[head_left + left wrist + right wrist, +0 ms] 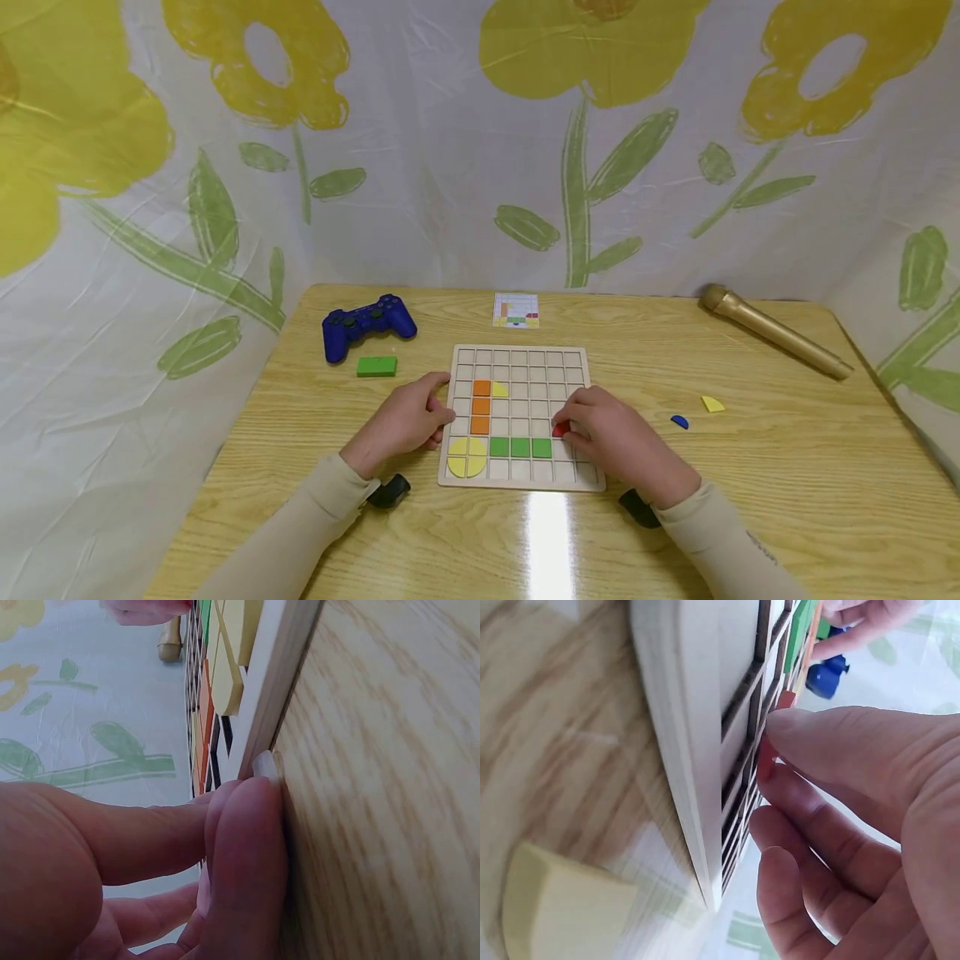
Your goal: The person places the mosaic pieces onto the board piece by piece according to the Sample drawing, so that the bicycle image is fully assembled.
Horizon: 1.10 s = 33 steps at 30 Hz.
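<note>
A wooden grid board (521,348) lies flat on the table. My left hand (401,421) touches its left edge with the thumb and an extended index finger. The right hand (611,433) pinches a red piece (766,759) between thumb and finger, low over the cells right of the green row. Three orange squares (481,407) stand in a column, with a yellow quarter-circle (499,390) beside the top one. At the lower left of the grid, several yellow quarter-circles (467,457) form a full circle. Three green squares (521,447) run to the right of it.
A pattern card (516,311) lies behind the board. To the left are a blue game controller (367,325) and a green block (377,367). On the right lie a blue half-circle (679,422), a yellow quarter-circle (712,404) and a gold microphone (776,332).
</note>
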{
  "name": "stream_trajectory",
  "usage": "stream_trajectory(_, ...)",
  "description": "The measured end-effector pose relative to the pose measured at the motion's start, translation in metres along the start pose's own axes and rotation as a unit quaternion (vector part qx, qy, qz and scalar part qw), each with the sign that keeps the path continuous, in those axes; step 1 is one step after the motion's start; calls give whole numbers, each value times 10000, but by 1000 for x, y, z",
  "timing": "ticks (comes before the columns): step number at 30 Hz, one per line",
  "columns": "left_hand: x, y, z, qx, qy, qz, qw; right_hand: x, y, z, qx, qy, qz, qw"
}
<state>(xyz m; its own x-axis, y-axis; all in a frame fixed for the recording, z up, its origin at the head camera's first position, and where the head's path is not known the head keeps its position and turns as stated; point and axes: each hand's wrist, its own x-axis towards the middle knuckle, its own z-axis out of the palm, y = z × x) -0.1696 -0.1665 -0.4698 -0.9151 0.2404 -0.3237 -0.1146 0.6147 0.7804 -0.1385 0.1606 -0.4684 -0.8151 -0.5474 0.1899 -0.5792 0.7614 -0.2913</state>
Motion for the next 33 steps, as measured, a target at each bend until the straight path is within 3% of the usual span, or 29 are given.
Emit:
stream_trajectory(25, -1, -3, -1, 117, 68, -32, 9999, 3, 1, 4, 193, -197, 151, 9995)
stream_trajectory(33, -5, -3, 3, 552, 331, 333, 9974, 0, 3, 0, 174, -156, 181, 9996)
